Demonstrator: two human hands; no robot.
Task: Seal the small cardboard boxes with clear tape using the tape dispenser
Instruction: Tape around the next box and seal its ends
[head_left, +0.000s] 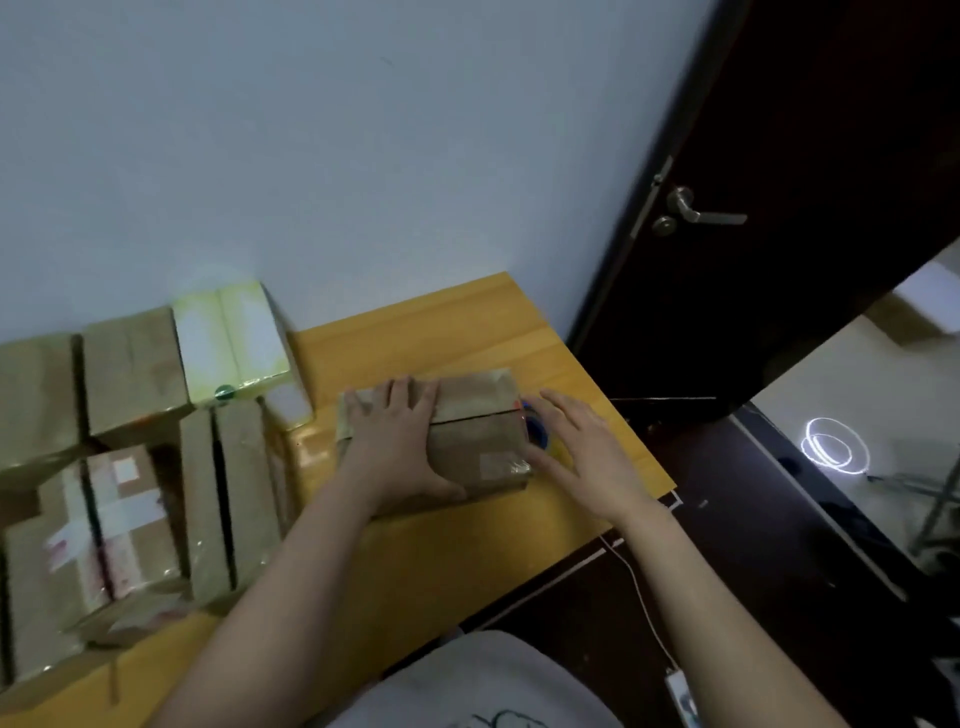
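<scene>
Wooden table (415, 332), one box (480, 441) under left hand (395, 441)

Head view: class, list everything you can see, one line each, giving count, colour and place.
box: one, brown, mid-table
dispenser: one, blue, at the box's right end, mostly hidden
boxes: several, brown, piled on the table's left
pale box: one, yellowish, by the wall behind the pile
table: one, orange wood
door: one, dark brown, right
handle: one, silver, on the door
cable: one, white, on the floor, right
left hand: flat on the box
right hand: open, over the dispenser
</scene>
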